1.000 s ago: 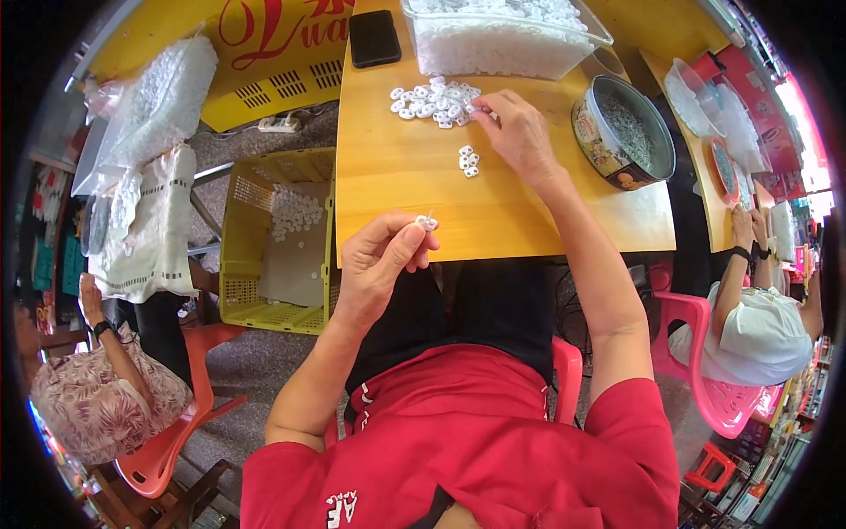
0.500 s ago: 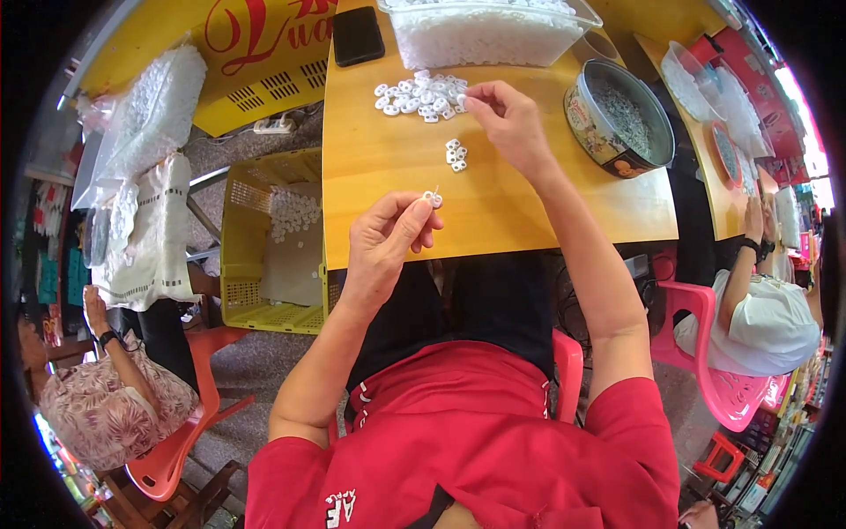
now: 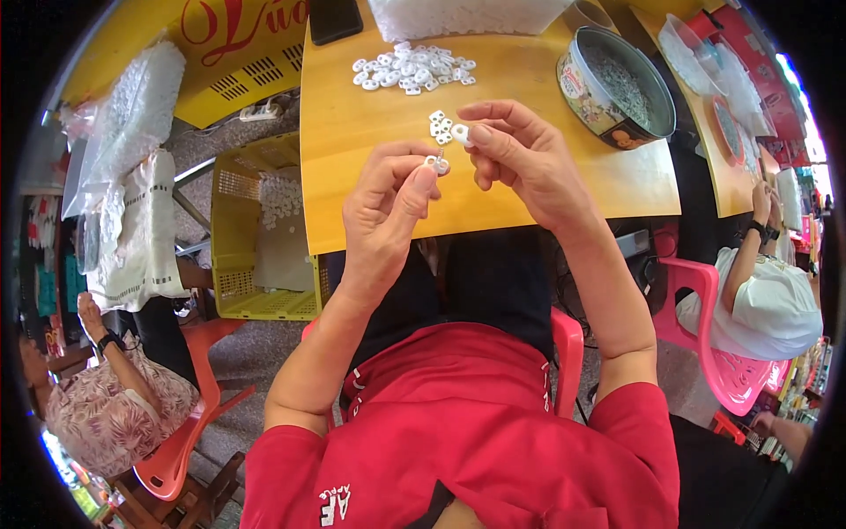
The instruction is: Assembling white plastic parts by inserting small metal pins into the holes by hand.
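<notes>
My left hand [image 3: 388, 207] pinches a small white plastic piece [image 3: 434, 165] with holes, from which a thin metal screw [image 3: 441, 152] sticks up. Close by on the right, my right hand [image 3: 527, 163] grips another white oval plastic piece [image 3: 461, 134] with a hole, between thumb and forefinger. The two held pieces are near each other but apart. Just beyond my hands, a small cluster of white pieces [image 3: 439, 125] lies on the wooden table [image 3: 352, 167]. Farther back spreads a larger pile of similar white pieces [image 3: 414, 66].
A round tin [image 3: 617, 88] of small metal screws stands at the right; a clear tub [image 3: 467, 16] of white parts is at the back, beside a black phone [image 3: 336, 19]. A yellow crate [image 3: 231, 273] sits left below the table. Co-workers sit at both sides.
My right hand has come back from the large pile with a white piece, toward my left hand. The left hand still holds its piece. The view has shifted slightly.
</notes>
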The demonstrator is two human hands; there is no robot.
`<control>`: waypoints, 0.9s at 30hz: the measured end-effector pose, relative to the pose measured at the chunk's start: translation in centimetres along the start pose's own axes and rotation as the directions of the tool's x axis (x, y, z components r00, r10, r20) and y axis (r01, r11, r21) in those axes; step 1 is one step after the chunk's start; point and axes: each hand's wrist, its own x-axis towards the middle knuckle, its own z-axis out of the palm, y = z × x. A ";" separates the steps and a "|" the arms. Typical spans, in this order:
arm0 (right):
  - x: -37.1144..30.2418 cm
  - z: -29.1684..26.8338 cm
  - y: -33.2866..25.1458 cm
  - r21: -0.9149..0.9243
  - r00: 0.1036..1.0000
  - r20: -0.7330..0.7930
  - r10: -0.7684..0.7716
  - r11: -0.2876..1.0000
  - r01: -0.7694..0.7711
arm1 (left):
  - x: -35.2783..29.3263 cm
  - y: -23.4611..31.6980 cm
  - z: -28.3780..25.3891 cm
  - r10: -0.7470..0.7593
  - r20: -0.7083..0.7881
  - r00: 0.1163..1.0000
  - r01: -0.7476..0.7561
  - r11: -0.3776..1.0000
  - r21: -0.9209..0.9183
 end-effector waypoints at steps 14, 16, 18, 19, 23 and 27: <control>-2.8 0.9 1.3 0.154 0.992 -0.033 -0.122 0.980 0.126 | -0.1 -0.2 1.8 0.247 0.066 0.967 -0.251 0.966 0.060; -2.8 0.9 1.4 0.159 0.991 -0.034 -0.127 0.978 0.131 | -0.1 -0.4 2.0 0.231 0.038 0.972 -0.232 0.972 0.021; -2.8 0.7 1.7 0.164 0.991 -0.035 -0.132 0.977 0.136 | -0.2 -0.5 2.0 0.225 0.042 0.974 -0.226 0.974 0.021; -2.9 0.5 1.9 0.116 0.985 -0.039 -0.169 0.978 0.173 | -0.2 -0.5 2.0 0.218 0.043 0.975 -0.219 0.975 0.020; -2.7 0.2 2.4 -0.127 0.950 -0.100 -0.297 0.950 0.283 | -0.4 -0.6 2.2 0.190 0.047 0.981 -0.191 0.981 0.018; -2.3 -0.2 3.0 -0.362 0.896 -0.099 -0.433 0.854 0.372 | -0.7 -0.9 2.8 0.085 0.069 0.994 -0.082 0.996 -0.042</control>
